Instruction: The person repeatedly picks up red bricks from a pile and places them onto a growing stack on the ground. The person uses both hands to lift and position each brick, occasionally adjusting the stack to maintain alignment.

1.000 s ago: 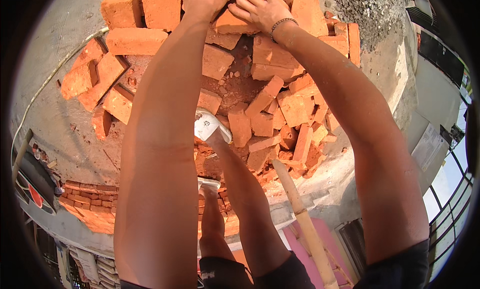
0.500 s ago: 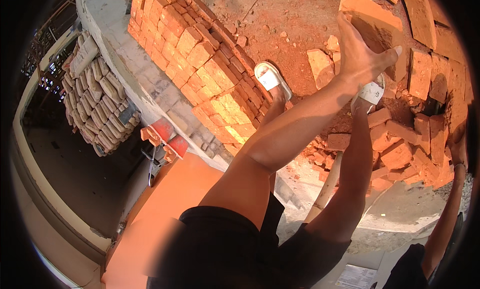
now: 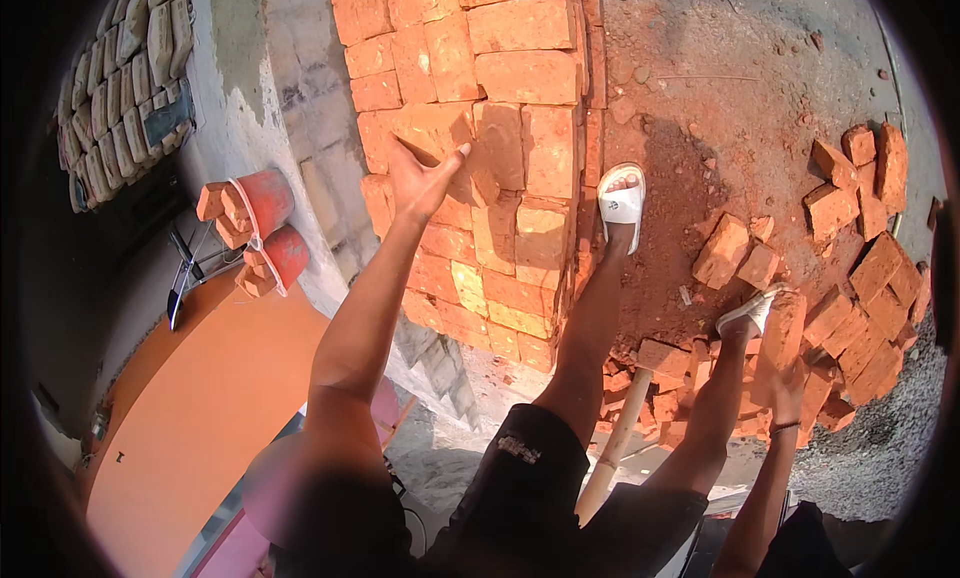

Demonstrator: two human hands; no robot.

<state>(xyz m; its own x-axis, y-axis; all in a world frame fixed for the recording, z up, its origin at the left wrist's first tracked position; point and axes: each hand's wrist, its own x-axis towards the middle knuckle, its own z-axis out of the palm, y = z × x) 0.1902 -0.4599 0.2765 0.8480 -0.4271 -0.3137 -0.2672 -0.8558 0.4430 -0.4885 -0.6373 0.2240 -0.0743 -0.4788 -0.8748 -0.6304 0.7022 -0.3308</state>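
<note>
Left hand [image 3: 418, 188] gripping an orange brick [image 3: 435, 126] over the neat brick stack [image 3: 525, 23], contact unclear, right hand [image 3: 787, 386] closed around a second brick [image 3: 782, 330] beside the loose pile of bricks [image 3: 862, 353], white sandals [image 3: 622, 208] on the feet

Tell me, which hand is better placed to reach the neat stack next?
Probably the left hand: it is over the neat stack and appears to hold a brick. The right hand holds another brick by the loose pile.

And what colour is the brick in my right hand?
The brick is reddish orange, best seen in the head view, lower right.
</note>
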